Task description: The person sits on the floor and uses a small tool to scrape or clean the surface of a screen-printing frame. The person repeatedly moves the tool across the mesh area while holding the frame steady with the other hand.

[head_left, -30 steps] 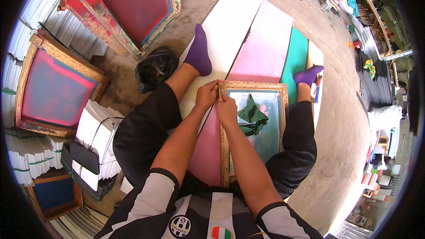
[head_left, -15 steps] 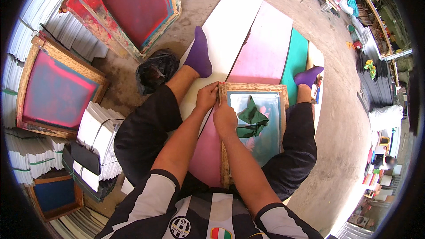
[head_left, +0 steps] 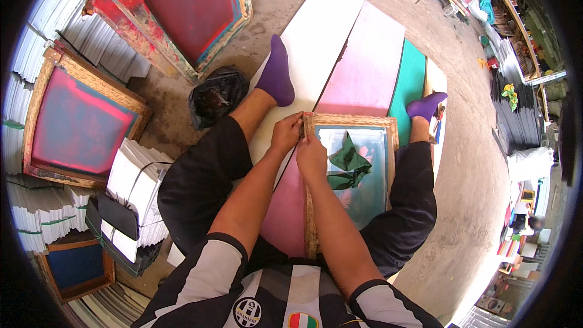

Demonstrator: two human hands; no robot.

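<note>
Sliding slightly up the left rail of the wooden frame (head_left: 358,121), the right hand (head_left: 311,157) rejoins the left hand (head_left: 286,132), concentrating work at the far-left corner; how tightly either grip closes, or on what, I cannot tell. The frame lies between the legs (head_left: 203,164) over coloured boards (head_left: 364,61), a green cloth (head_left: 349,157) covering some mesh (head_left: 371,206), a black bag (head_left: 217,94) nearby.

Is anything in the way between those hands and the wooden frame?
Nothing visible: the left hand and right hand are at the upper left corner of the wooden frame. The crumpled green material lies within its border, right of both hands.
</note>
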